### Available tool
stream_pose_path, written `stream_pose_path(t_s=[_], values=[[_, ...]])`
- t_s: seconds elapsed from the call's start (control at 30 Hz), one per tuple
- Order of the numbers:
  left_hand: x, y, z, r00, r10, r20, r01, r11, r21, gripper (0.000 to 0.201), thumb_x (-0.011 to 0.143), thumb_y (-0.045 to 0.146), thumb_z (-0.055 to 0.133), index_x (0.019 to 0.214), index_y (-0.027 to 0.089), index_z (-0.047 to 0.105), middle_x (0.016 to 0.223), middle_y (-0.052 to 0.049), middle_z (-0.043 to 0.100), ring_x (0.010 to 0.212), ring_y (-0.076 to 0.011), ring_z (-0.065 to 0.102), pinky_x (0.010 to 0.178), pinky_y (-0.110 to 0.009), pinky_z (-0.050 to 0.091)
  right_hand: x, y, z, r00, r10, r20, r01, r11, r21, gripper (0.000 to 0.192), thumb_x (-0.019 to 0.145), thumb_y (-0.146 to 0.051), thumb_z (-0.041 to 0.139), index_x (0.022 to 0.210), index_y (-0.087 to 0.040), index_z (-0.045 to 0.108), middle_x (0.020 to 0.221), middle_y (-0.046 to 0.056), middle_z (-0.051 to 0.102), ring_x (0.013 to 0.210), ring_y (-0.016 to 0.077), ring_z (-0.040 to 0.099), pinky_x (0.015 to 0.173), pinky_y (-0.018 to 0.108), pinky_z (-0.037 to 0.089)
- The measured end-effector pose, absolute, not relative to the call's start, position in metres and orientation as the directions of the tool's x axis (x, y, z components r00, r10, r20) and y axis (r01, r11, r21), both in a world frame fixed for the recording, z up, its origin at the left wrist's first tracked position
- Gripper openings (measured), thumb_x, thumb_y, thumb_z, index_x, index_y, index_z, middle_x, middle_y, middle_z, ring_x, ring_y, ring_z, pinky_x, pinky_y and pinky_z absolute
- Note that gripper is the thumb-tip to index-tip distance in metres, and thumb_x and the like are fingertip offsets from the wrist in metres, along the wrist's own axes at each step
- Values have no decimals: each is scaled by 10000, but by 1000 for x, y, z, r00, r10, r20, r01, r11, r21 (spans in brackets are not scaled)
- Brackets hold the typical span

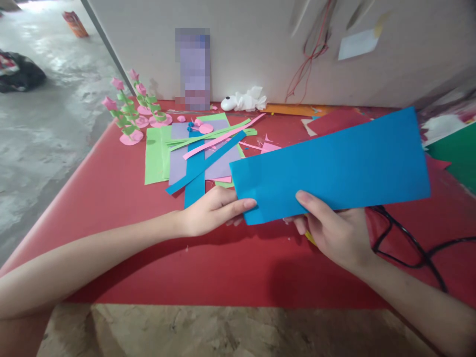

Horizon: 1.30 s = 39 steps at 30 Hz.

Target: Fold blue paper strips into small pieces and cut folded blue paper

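Note:
Both hands hold up a wide blue sheet of paper (334, 163) over the red table, slanting up to the right. My left hand (211, 210) pinches its lower left corner, thumb on top and the fingers behind. Farther right, my right hand (330, 225) grips the lower edge with the thumb on the front face. A small yellow piece (310, 238) shows beneath the right hand; what it belongs to is hidden. Behind the left hand lie blue strips (208, 162), a pink strip (223, 137) and green strips (211, 134) on purple sheets (178, 161) and green sheets (156, 153).
Pink paper flowers (130, 116) on round bases stand at the back left. A white crumpled figure (245, 99) rests near the wall. Black cable (405, 233) curls on the right of the red table (167, 277). Green material (455, 153) lies at far right.

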State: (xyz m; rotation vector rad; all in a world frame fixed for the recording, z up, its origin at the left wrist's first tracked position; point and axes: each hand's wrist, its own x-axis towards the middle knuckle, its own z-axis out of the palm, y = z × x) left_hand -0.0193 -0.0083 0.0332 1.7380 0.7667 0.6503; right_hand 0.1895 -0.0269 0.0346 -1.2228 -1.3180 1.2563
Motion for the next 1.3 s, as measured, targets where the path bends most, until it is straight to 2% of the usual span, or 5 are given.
stream_pose_path(t_s=[0.33, 0.77, 0.9, 1.07, 1.3], values=[[-20, -6, 34, 645, 762, 64, 215, -260, 941, 596, 867, 575, 367, 466, 145, 462, 429, 17, 491, 431, -43, 450, 470, -170, 363, 190, -25, 35, -108, 994, -20, 30, -16, -999, 343, 739, -422, 675, 497, -209, 556, 447, -19, 570, 428, 111, 556, 456, 239, 466], [-17, -12, 35, 721, 684, 108, 195, -351, 916, 470, 904, 305, 401, 464, 145, 447, 402, 25, 476, 399, -30, 437, 464, -150, 363, 190, -21, 31, -103, 995, 19, 53, 25, -998, 373, 750, -421, 660, 481, -212, 509, 460, -29, 549, 429, 105, 527, 536, 273, 490], [-19, -9, 30, 659, 746, 95, 90, -204, 975, 438, 868, 422, 467, 546, 136, 547, 536, -5, 586, 524, -65, 529, 550, -175, 439, 190, -24, 32, -155, 988, 12, 107, 29, -994, 364, 758, -436, 639, 502, -207, 517, 459, -24, 557, 450, 118, 552, 475, 257, 463], [-16, -12, 24, 493, 868, -59, -99, 124, 987, 293, 777, 425, 623, 929, 174, 616, 916, -16, 696, 842, -135, 640, 728, -222, 535, 184, -27, 39, -186, 982, 18, 201, 56, -978, 330, 732, -390, 655, 496, -211, 509, 429, -28, 554, 408, 105, 532, 464, 240, 455], [-13, -10, 17, 471, 878, -86, -181, 191, 965, 375, 754, 442, 648, 997, 157, 627, 1046, -62, 684, 960, -219, 639, 848, -346, 540, 183, -24, 38, -180, 983, 20, 253, 66, -965, 386, 755, -492, 595, 503, -220, 487, 425, -8, 554, 406, 134, 538, 457, 271, 466]])
